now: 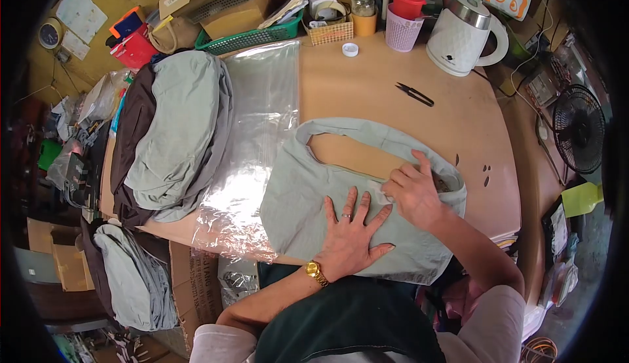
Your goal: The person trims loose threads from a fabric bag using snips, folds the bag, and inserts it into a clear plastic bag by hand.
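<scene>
A pale grey-green cloth bag [314,212] lies flat on the table in front of me, its long curved opening towards the far side. My left hand [352,235] rests on the cloth with fingers spread, a ring on one finger and a gold watch at the wrist. Beside it, my right hand [413,196] is closed just below the opening, fingers bent together. A small whitish wad [381,191] shows under its fingertips; I cannot tell whether it is a separate cloth. Black thread snips [415,94] lie beyond the bag.
Clear plastic bags [252,120] lie left of the cloth bag, beside a pile of folded grey-green and brown cloth [177,127]. A white kettle [458,38], a pink basket [403,30], a jar [363,2] and a green tray [252,40] line the back. A fan [579,129] stands right.
</scene>
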Demonstrator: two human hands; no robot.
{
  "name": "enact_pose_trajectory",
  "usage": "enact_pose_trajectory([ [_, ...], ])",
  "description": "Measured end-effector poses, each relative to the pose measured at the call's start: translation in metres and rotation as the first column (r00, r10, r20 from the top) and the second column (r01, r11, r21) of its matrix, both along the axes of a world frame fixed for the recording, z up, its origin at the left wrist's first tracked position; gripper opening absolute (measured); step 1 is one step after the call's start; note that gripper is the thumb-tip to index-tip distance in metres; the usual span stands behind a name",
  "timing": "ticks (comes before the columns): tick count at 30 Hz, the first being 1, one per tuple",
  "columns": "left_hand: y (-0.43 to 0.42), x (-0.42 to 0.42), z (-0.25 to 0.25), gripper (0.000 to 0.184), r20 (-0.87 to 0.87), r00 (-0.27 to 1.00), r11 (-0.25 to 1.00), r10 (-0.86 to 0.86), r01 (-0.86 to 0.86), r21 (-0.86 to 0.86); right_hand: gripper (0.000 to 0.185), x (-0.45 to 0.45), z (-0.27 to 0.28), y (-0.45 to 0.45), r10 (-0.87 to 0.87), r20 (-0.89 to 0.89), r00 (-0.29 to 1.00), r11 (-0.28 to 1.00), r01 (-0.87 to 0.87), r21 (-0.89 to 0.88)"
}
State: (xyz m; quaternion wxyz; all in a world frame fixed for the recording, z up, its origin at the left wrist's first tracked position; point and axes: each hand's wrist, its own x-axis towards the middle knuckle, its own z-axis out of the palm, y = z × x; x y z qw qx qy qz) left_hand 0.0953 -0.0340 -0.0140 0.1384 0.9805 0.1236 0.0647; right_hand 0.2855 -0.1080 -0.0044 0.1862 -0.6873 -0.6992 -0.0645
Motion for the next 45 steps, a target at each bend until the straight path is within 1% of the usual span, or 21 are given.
enact_pose_trajectory([
  [5,0.01,-0.002,0.012,0.063,-0.021,1.0,0.999,-0.01,0.011,0.049,0.011,-0.022,-0.003,0.022,-0.01,0.001,1.0,1.0,0.01,0.019],
  [7,0.036,-0.003,0.013,0.044,-0.036,0.999,0.971,0.031,-0.039,-0.235,0.012,-0.03,-0.002,0.016,-0.043,0.035,0.998,0.999,0.044,-0.012],
  [9,0.068,0.005,0.027,0.031,0.323,0.915,0.95,0.242,-0.156,-0.272,0.015,-0.035,-0.013,0.011,-0.077,0.049,0.996,0.997,0.076,0.024],
  [12,0.097,0.024,0.022,0.019,0.44,0.879,0.98,0.181,-0.127,-0.151,0.013,-0.032,-0.026,0.01,-0.07,-0.043,0.997,0.989,0.075,0.126],
  [16,0.105,0.031,-0.007,0.011,0.391,0.915,0.988,0.105,-0.051,-0.146,0.013,-0.029,-0.025,0.009,-0.067,-0.091,0.994,0.986,0.08,0.147],
  [19,0.099,0.029,-0.011,0.006,0.452,0.886,0.987,0.107,-0.04,-0.155,0.013,-0.028,-0.027,0.009,-0.066,-0.12,0.991,0.986,0.083,0.142],
  [21,0.096,0.028,-0.007,0.006,0.392,0.852,0.864,0.346,-0.127,-0.487,0.013,-0.028,-0.028,0.01,-0.057,-0.133,0.989,0.987,0.076,0.141],
  [22,0.096,0.027,-0.011,0.006,0.391,0.854,0.865,0.344,-0.126,-0.486,0.013,-0.028,-0.027,0.01,-0.059,-0.135,0.989,0.987,0.078,0.142],
  [24,0.097,0.024,-0.021,0.009,0.342,0.854,0.711,0.393,-0.046,-0.702,0.013,-0.029,-0.025,0.009,-0.068,-0.161,0.985,0.989,0.088,0.12],
  [25,0.095,0.023,-0.022,0.009,0.34,0.856,0.712,0.39,-0.045,-0.701,0.013,-0.028,-0.025,0.01,-0.071,-0.163,0.984,0.988,0.091,0.121],
  [27,0.086,0.025,-0.023,0.018,0.198,0.863,0.33,0.466,0.038,-0.943,0.014,-0.029,-0.024,0.01,-0.069,-0.142,0.988,0.986,0.089,0.141],
  [31,0.078,0.034,-0.03,0.02,0.214,0.836,0.414,0.506,-0.017,-0.91,0.015,-0.03,-0.018,0.008,-0.069,-0.123,0.99,0.986,0.087,0.145],
  [33,0.083,0.033,-0.035,0.019,0.201,0.818,0.319,0.538,0.022,-0.947,0.018,-0.025,0.001,0.009,-0.039,-0.281,0.959,0.997,0.057,0.057],
  [34,0.084,0.033,-0.037,0.019,0.202,0.817,0.316,0.54,0.025,-0.949,0.018,-0.013,0.008,0.013,-0.025,-0.328,0.944,0.986,0.076,0.145],
  [35,0.086,0.032,-0.039,0.019,0.212,0.806,0.251,0.553,0.081,-0.965,0.02,0.007,0.014,0.022,-0.006,-0.376,0.927,0.967,0.1,0.232],
  [36,0.087,0.03,-0.04,0.019,0.219,0.792,0.187,0.57,0.135,-0.973,0.021,0.037,0.016,0.034,-0.069,-0.35,0.934,0.953,0.165,0.255],
  [37,0.087,0.028,-0.039,0.019,0.218,0.789,0.19,0.574,0.13,-0.973,0.022,0.07,0.018,0.047,-0.13,-0.327,0.936,0.932,0.227,0.281],
  [38,0.087,0.028,-0.037,0.019,0.221,0.791,0.166,0.571,0.152,-0.974,0.026,0.095,0.02,0.059,-0.28,-0.288,0.916,0.92,0.342,0.192],
  [39,0.088,0.027,-0.036,0.019,0.226,0.791,0.142,0.568,0.176,-0.974,0.03,0.123,0.01,0.073,-0.473,-0.161,0.866,0.865,0.491,0.106],
  [41,0.09,0.023,-0.04,0.019,0.234,0.787,0.147,0.571,0.183,-0.972,0.029,0.152,-0.017,0.086,-0.606,0.0,0.796,0.796,0.605,0.022],
  [45,0.087,0.023,-0.041,0.019,0.275,0.749,0.19,0.603,0.2,-0.961,0.028,0.194,-0.045,0.107,-0.497,0.061,0.866,0.865,0.499,-0.044],
])
